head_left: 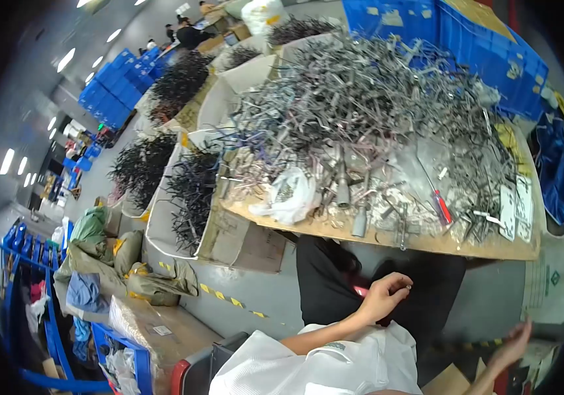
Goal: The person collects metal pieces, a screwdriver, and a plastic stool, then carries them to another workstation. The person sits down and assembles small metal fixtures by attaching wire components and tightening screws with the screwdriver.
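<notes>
My left hand (pixel 385 297) is over my lap, its fingers curled together; a tiny light spot shows at the fingertips, too small to name. A short red piece (pixel 361 290) shows just beside this hand, and I cannot tell whether the hand touches it. Down at the right, away from the table, my right hand (pixel 513 342) has its fingers stretched out and nothing visible in it. In front of me a wooden table (pixel 492 251) bears a big heap of grey metal and plastic parts (pixel 361 85). A red-handled screwdriver (pixel 442 207) lies near its front edge.
Blue crates (pixel 506 62) stand behind the heap. A clear plastic bag (pixel 292 196) and white perforated plates (pixel 515 210) lie on the table. White bins with dark parts (pixel 189 197) line the left side. Sacks (pixel 157 283) and a wrapped carton (pixel 163 336) are lower left.
</notes>
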